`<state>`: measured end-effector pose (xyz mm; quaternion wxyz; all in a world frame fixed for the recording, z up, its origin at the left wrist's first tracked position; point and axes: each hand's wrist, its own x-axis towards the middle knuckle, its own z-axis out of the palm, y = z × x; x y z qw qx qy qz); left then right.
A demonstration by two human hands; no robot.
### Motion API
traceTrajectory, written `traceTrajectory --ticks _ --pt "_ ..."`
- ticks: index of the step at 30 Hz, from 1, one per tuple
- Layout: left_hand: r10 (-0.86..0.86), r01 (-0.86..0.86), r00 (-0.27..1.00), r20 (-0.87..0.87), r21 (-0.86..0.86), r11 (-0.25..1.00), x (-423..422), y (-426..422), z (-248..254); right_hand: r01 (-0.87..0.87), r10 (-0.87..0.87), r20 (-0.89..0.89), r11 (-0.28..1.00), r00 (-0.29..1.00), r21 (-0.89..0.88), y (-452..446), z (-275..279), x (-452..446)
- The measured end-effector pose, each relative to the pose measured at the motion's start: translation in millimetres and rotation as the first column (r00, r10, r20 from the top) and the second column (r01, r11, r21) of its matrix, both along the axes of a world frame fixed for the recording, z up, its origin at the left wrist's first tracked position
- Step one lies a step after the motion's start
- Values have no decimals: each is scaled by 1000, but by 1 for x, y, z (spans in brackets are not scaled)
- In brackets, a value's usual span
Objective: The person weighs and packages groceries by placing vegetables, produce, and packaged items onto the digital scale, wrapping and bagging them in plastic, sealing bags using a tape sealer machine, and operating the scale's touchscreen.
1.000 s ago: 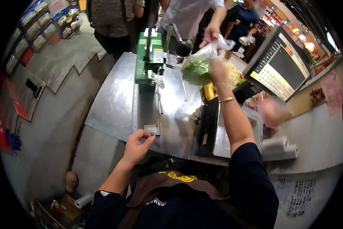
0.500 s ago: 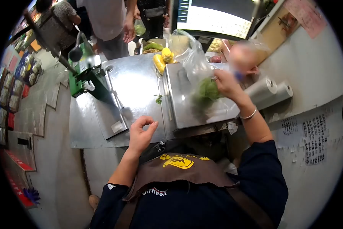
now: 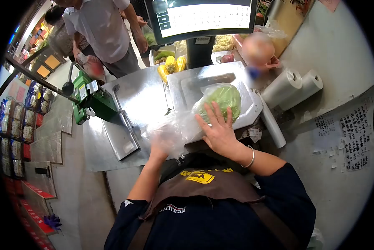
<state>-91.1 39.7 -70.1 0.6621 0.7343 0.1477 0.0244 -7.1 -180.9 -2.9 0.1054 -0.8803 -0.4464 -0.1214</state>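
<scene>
A clear plastic bag [image 3: 185, 123] lies across the front of the steel weighing plate [image 3: 182, 87], with a light-green leafy vegetable [image 3: 226, 100] inside its far end. My right hand [image 3: 220, 133] is open, fingers spread, resting against the bag by the vegetable. At the bag's loose end is my left hand [image 3: 162, 139], covered by the film and blurred by motion. Its fingers look closed on the gathered plastic, though their tips are hidden.
Yellow corn cobs [image 3: 170, 66] stand behind the plate, below a monitor [image 3: 203, 16]. A green device with a black-knobbed lever [image 3: 89, 96] is on the left. Rolls of plastic bags [image 3: 285, 87] lie at the right. A person in a white shirt [image 3: 101, 31] stands across the counter.
The bagged vegetable has come down from my raised right hand onto the plate. My right hand has let go and spread its fingers; my left hand has come onto the bag's loose end.
</scene>
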Motion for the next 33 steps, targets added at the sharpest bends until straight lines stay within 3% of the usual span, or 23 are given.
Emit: traceTrajectory --ticks 1,3,6,9,10,11,18,22,29,31,33 --pt "-15 16 1000 -22 40 999 -1 2 -5 42 -40 -39 998 998 52 -5 2 -2" --pt "56 -42 991 122 -114 993 -7 0 -8 125 -108 -118 981 987 149 -14 9 -5" --pt "131 -115 990 57 -226 967 -15 -2 -9 241 -238 -45 922 970 302 -28 4 0" --pt "158 -177 983 -93 -263 948 -18 -4 -13 324 -357 130 920 925 222 -38 -23 23" --pt "159 -186 980 -119 -269 945 -19 -6 -14 279 -326 144 920 934 275 -35 -19 26" --pt "161 -197 976 -147 -272 942 -19 -6 -13 247 -274 111 946 955 210 -35 -31 34" --pt "231 -221 973 1 -276 935 2 -8 7 478 -522 106 832 846 281 35 -22 72" --pt "228 -221 974 2 -239 946 -7 1 4 487 -486 -36 865 873 122 29 -8 65" --pt "317 -319 947 -55 -287 903 -31 20 -5 331 -316 -200 943 927 45 -11 29 66" --pt "337 -333 941 -41 -295 895 -34 25 -8 162 -131 -127 945 983 283 -17 43 82" --pt "341 -336 939 -40 -310 889 -36 31 -10 -57 77 -11 823 997 565 -15 57 115"
